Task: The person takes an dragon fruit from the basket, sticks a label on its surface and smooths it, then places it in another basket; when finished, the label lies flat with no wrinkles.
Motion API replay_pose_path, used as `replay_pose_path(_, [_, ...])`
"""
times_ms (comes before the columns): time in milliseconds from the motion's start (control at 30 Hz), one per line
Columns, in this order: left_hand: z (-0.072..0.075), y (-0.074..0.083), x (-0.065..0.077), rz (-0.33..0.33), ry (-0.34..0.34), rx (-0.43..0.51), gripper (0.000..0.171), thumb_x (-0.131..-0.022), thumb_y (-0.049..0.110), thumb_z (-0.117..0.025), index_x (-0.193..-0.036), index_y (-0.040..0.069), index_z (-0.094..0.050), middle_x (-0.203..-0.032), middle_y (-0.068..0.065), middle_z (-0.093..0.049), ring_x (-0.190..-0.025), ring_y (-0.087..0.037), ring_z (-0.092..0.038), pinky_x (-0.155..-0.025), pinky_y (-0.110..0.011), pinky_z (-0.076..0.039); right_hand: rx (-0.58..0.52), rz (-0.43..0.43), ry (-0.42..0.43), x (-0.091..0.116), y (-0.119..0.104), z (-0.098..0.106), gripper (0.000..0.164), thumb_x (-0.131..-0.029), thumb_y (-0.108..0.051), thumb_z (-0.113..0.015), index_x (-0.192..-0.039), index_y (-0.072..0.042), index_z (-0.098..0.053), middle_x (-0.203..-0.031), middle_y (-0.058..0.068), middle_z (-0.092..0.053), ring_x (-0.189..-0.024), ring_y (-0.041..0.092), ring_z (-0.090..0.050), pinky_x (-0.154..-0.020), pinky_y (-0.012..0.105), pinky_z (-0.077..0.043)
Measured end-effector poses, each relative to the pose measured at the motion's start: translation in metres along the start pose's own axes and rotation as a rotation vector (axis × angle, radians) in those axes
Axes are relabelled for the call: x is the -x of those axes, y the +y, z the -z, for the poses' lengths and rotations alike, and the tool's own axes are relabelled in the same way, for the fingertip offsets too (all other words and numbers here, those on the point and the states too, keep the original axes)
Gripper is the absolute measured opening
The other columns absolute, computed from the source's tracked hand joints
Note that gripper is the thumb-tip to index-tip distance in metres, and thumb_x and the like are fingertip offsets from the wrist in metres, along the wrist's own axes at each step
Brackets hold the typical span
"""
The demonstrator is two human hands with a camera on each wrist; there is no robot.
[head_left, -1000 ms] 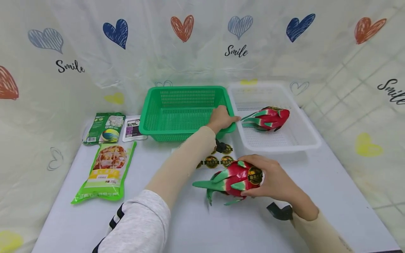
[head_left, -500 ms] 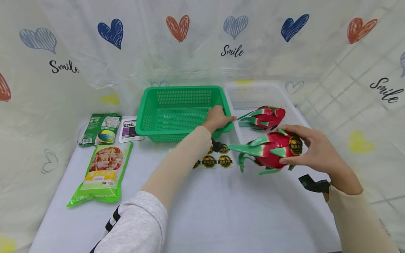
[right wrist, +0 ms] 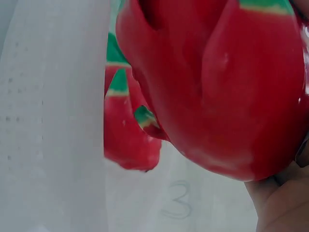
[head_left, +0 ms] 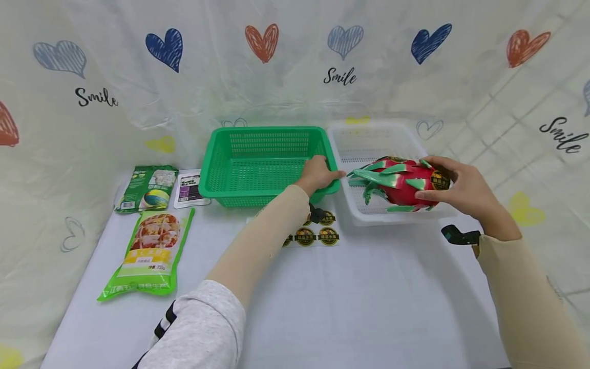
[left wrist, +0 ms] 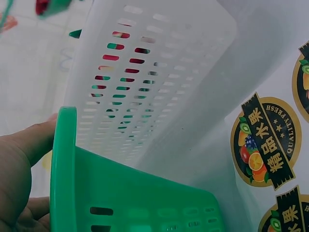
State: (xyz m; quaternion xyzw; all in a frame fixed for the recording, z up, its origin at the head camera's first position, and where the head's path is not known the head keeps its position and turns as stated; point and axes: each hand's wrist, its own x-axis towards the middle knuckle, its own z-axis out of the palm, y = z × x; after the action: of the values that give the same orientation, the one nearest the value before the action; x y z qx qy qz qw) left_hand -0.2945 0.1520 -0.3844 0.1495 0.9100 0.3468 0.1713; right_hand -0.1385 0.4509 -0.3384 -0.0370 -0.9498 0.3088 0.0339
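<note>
My right hand point(head_left: 467, 187) grips a red dragon fruit point(head_left: 405, 190) with green leaf tips and a round black-and-gold sticker point(head_left: 439, 180) on its end. It hangs over the white basket point(head_left: 378, 219), overlapping a second dragon fruit point(right wrist: 126, 133) that lies inside and is mostly hidden from the head view. In the right wrist view, the held fruit is close beside the basket wall point(right wrist: 53, 116). My left hand point(head_left: 317, 174) holds the right rim of the green basket point(head_left: 239, 197), with the thumb reaching toward the white basket's edge. The rim point(left wrist: 63, 159) hides part of its fingers.
A sheet of round stickers point(head_left: 304, 237) lies before the green basket, partly under my left forearm. At left are a green packet point(head_left: 147, 188), a white-and-purple packet point(head_left: 189, 190) and a larger green-edged food bag point(head_left: 154, 246). A heart-printed curtain point(head_left: 295, 92) hangs behind.
My right hand has lifted the dragon fruit from the front of the table, carrying it right and then back over the white basket. The left hand stays on the green basket's rim.
</note>
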Motion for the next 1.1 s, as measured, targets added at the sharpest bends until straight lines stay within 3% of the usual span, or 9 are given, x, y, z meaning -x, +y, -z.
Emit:
replay_pose_path(133, [-0.001,0.000,-0.001,-0.004,0.001,-0.002,0.068,-0.100,0.051,-0.066,-0.148,0.007,-0.051,-0.125,-0.010,-0.067,-0.102,-0.022,-0.061,-0.076,-0.031,-0.049,0.028,-0.028,-0.050,-0.014,0.010,0.000,0.086,-0.085,-0.040,-0.087,-0.158,-0.020,-0.044,-0.159,0.021,-0.045,-0.127,0.015,-0.045,-0.084,0.009,-0.038])
replay_pose_path(233, [-0.002,0.000,-0.002,-0.012,0.004,-0.009,0.067,-0.099,0.052,-0.066,-0.146,0.007,-0.053,-0.119,-0.009,-0.067,-0.095,-0.019,-0.060,-0.072,-0.030,-0.047,0.037,-0.040,-0.098,-0.023,0.018,-0.006,0.091,-0.085,-0.041,-0.087,-0.160,-0.017,-0.040,-0.161,0.025,-0.041,-0.136,0.037,-0.043,-0.099,0.030,-0.043])
replay_pose_path(333, [-0.002,0.000,-0.002,-0.019,0.001,-0.011,0.066,-0.100,0.052,-0.066,-0.146,0.007,-0.053,-0.119,-0.009,-0.067,-0.094,-0.019,-0.060,-0.071,-0.029,-0.047,0.072,-0.047,-0.136,-0.029,0.025,-0.014,0.098,-0.083,-0.044,-0.088,-0.161,-0.014,-0.037,-0.161,0.030,-0.036,-0.138,0.046,-0.039,-0.106,0.057,-0.042])
replay_pose_path(433, [-0.003,0.000,-0.002,-0.019,0.003,0.000,0.067,-0.100,0.051,-0.066,-0.147,0.007,-0.052,-0.121,-0.010,-0.067,-0.099,-0.021,-0.062,-0.074,-0.031,-0.049,0.120,-0.047,-0.165,-0.033,0.031,-0.022,0.102,-0.083,-0.047,-0.087,-0.161,-0.009,-0.035,-0.159,0.033,-0.035,-0.137,0.050,-0.036,-0.107,0.068,-0.041])
replay_pose_path(633, [-0.005,0.000,-0.003,-0.016,0.011,-0.003,0.067,-0.100,0.051,-0.067,-0.148,0.006,-0.052,-0.124,-0.010,-0.068,-0.103,-0.023,-0.063,-0.075,-0.032,-0.049,0.167,-0.046,-0.226,-0.037,0.038,-0.034,0.103,-0.083,-0.049,-0.086,-0.160,-0.006,-0.034,-0.159,0.033,-0.034,-0.139,0.051,-0.033,-0.110,0.073,-0.038])
replay_pose_path(900, [-0.006,-0.005,-0.002,-0.024,0.028,0.008,0.063,-0.099,0.051,-0.068,-0.140,0.005,-0.057,-0.108,-0.008,-0.066,-0.082,-0.016,-0.055,-0.067,-0.029,-0.044,0.169,-0.032,-0.271,-0.043,0.040,-0.042,0.104,-0.084,-0.050,-0.085,-0.160,-0.002,-0.030,-0.161,0.033,-0.032,-0.142,0.052,-0.031,-0.113,0.076,-0.033])
replay_pose_path(1000, [-0.008,-0.009,-0.002,-0.054,0.002,-0.007,0.062,-0.100,0.050,-0.066,-0.140,0.004,-0.057,-0.104,-0.012,-0.068,-0.072,-0.015,-0.051,-0.065,-0.029,-0.044,0.164,-0.028,-0.263,-0.036,0.040,-0.046,0.104,-0.086,-0.051,-0.082,-0.161,-0.003,-0.029,-0.162,0.033,-0.030,-0.144,0.053,-0.030,-0.114,0.075,-0.032])
replay_pose_path(1100, [-0.009,-0.017,0.002,-0.131,-0.034,-0.035,0.064,-0.102,0.047,-0.064,-0.148,0.003,-0.053,-0.121,-0.015,-0.070,-0.081,-0.016,-0.061,-0.075,-0.030,-0.052,0.162,-0.015,-0.196,-0.025,0.039,-0.051,0.100,-0.090,-0.051,-0.079,-0.161,-0.001,-0.029,-0.162,0.033,-0.032,-0.144,0.054,-0.031,-0.113,0.075,-0.033])
